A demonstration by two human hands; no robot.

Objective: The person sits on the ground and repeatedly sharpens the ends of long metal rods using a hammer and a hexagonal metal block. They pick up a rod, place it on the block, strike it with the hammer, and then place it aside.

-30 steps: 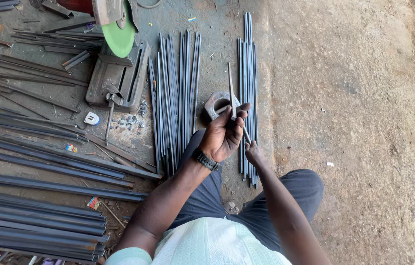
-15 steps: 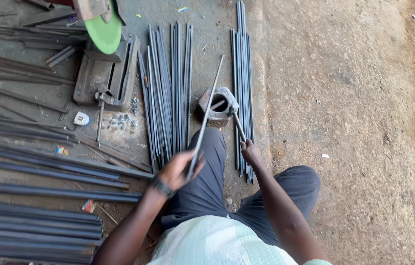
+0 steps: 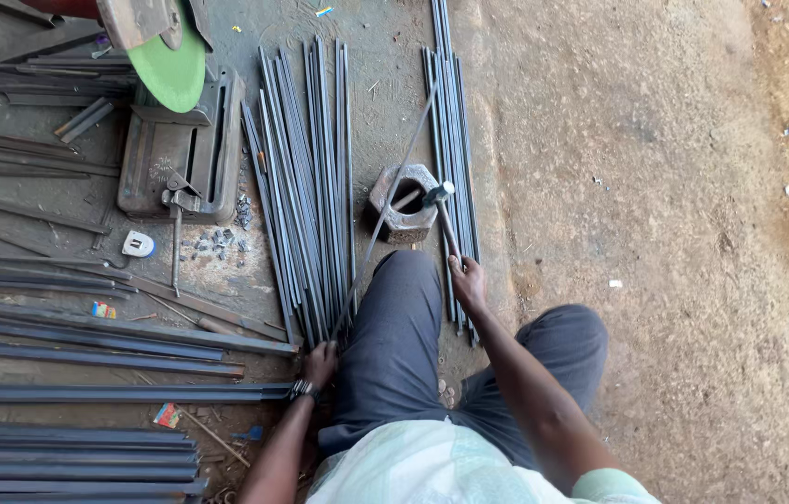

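Ground: workshop floor (image 3: 656, 187) of dirty concrete and packed earth; person seated on it, legs forward.
Left fingers: closed round the near end of a thin steel rod (image 3: 385, 210); left hand (image 3: 321, 362) low beside the left knee, wristband (image 3: 302, 389) on the wrist.
Right fingers: wrapped round the handle end of a hammer (image 3: 441, 210); right hand (image 3: 469, 280) above the right knee.
Rod position: runs up and away from the left hand, crossing over a hexagonal metal block (image 3: 404, 203) with a round hole; hammer head sits at the block's rim.
Rod handling: looks long, slim, stiff yet whippy at the far end, light; gripping near one end seems to leave the tip free to swing.
Around: rod bundle (image 3: 306, 177) left of the block, second bundle (image 3: 450, 140) right; cut-off saw (image 3: 180, 140) with green disc (image 3: 170, 70); flat bars (image 3: 68, 392) stacked far left.
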